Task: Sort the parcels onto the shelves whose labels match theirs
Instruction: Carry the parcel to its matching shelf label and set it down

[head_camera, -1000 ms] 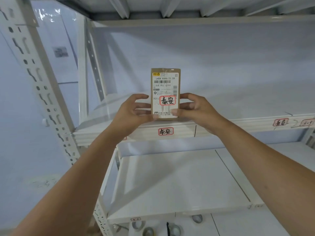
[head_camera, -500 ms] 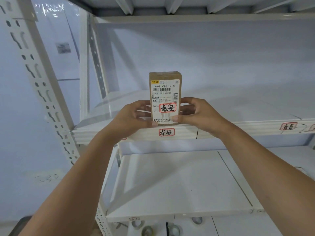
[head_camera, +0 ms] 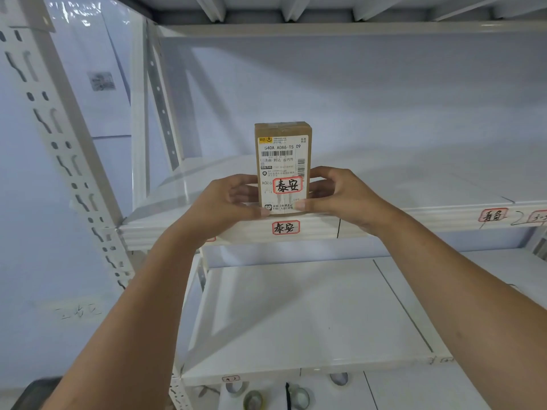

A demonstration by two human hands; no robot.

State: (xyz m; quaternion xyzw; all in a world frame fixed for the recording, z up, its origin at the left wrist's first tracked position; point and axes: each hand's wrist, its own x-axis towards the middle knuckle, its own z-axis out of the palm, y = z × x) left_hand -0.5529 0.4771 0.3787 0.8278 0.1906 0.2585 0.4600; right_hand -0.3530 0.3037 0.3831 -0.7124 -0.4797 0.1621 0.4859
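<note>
A small brown cardboard parcel stands upright on the front edge of the white upper shelf. Its white shipping label carries a red-framed handwritten tag. A matching red-framed tag is stuck on the shelf's front lip directly below the parcel. My left hand grips the parcel's left side and my right hand grips its right side, both thumbs pressed on the lower front. The parcel's base looks to be resting on the shelf.
A second red-framed tag sits on the same lip further right. A lower white shelf lies beneath. Rolls of tape lie on the level below that. A perforated metal upright rises at the left.
The parcel has come down from above the shelf lip and stands at the shelf's front edge, above the matching tag. Both hands stay on its sides.
</note>
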